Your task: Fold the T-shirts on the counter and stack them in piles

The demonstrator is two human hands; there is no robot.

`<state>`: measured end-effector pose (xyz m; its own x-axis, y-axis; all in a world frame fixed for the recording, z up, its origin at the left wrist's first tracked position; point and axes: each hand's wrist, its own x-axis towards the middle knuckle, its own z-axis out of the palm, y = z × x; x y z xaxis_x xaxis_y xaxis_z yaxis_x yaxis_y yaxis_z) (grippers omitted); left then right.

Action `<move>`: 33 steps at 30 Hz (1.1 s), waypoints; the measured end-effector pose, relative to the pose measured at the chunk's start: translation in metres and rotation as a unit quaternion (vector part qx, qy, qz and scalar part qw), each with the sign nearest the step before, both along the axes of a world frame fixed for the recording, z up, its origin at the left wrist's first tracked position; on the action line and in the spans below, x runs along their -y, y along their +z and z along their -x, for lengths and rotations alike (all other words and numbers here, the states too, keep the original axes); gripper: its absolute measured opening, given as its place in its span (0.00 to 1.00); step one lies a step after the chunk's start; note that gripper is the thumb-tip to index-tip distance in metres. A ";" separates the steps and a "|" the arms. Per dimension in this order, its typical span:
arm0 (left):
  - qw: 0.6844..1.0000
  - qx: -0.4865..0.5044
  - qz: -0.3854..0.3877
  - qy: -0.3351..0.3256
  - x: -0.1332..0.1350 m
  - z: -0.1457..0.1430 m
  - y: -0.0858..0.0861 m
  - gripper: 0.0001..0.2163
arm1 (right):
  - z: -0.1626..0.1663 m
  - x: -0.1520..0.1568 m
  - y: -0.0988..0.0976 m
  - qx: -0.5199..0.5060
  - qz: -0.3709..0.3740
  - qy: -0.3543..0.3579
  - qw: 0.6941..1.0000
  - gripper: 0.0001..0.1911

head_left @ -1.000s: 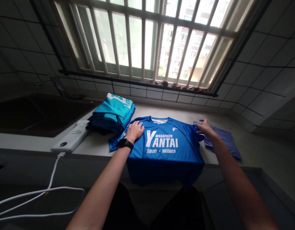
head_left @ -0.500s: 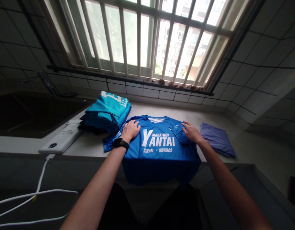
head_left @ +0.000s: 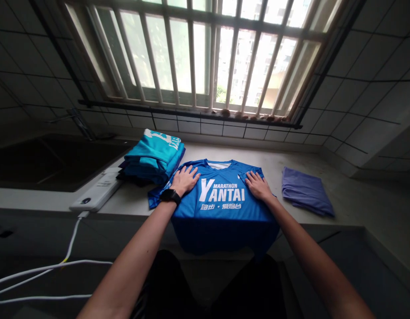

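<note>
A blue T-shirt (head_left: 221,215) with white lettering lies front up on the counter, its collar toward the window and its lower part hanging over the front edge. On its left side rests my left hand (head_left: 185,180), palm down with fingers spread; a black watch is on that wrist. My right hand (head_left: 258,185) lies flat on the right side, over the sleeve that is folded inward. The left sleeve sticks out beside my left wrist. Both hands press on the cloth without gripping it.
Left of the shirt sits a stack of folded turquoise and dark clothes (head_left: 151,155). A white power bank (head_left: 98,190) with a white cable (head_left: 73,239) lies near the counter edge, by a dark sink (head_left: 52,164). To the right is a folded purple cloth (head_left: 306,192). A barred window is behind.
My right hand has shifted left and flattened the right sleeve onto the shirt front. My left hand stays on the left side, its fingers more spread. The view has tilted slightly.
</note>
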<state>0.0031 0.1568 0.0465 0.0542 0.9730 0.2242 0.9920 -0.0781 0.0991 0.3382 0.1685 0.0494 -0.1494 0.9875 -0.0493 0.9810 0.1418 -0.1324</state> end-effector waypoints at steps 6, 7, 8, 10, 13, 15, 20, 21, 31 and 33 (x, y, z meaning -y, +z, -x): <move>0.992 -0.040 -0.049 0.108 0.073 0.012 0.025 0.17 | -0.010 -0.008 -0.008 -0.019 -0.023 0.012 0.999 0.31; 0.987 -0.031 -0.052 0.150 0.087 0.019 0.026 0.16 | -0.011 -0.009 -0.010 -0.026 -0.026 0.013 0.999 0.31; 0.981 -0.021 -0.052 0.188 0.099 0.026 0.026 0.17 | -0.012 -0.011 -0.012 -0.034 -0.028 0.014 0.999 0.30; 0.971 -0.009 -0.044 0.235 0.116 0.039 0.025 0.19 | -0.012 -0.013 -0.014 -0.045 -0.027 0.016 0.998 0.30; 0.974 0.000 -0.045 0.223 0.122 0.055 0.026 0.15 | -0.011 -0.013 -0.014 -0.053 -0.018 0.011 0.998 0.31; 0.980 0.017 -0.064 0.189 0.118 0.062 0.028 0.16 | -0.010 -0.012 -0.013 -0.057 -0.016 0.008 0.998 0.31; 0.983 0.036 0.001 0.178 0.111 0.070 0.033 0.14 | -0.010 -0.010 -0.011 -0.063 -0.018 0.015 0.998 0.31; 0.985 0.038 0.008 0.169 0.111 0.070 0.033 0.12 | -0.010 -0.010 -0.011 -0.062 -0.017 0.015 0.998 0.31; 0.938 0.297 -0.142 0.108 0.087 0.043 0.058 0.07 | -0.010 -0.011 -0.013 -0.045 -0.026 0.019 0.998 0.32; 0.912 0.380 -0.130 0.078 0.071 0.029 0.063 0.08 | -0.010 -0.011 -0.013 -0.031 -0.026 0.023 0.999 0.33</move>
<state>-0.0262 0.0859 0.1098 -0.3478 0.8639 0.3642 0.6450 -0.0614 0.7617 0.3483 0.1799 0.0360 -0.1967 0.9804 0.0135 0.9632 0.1958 -0.1842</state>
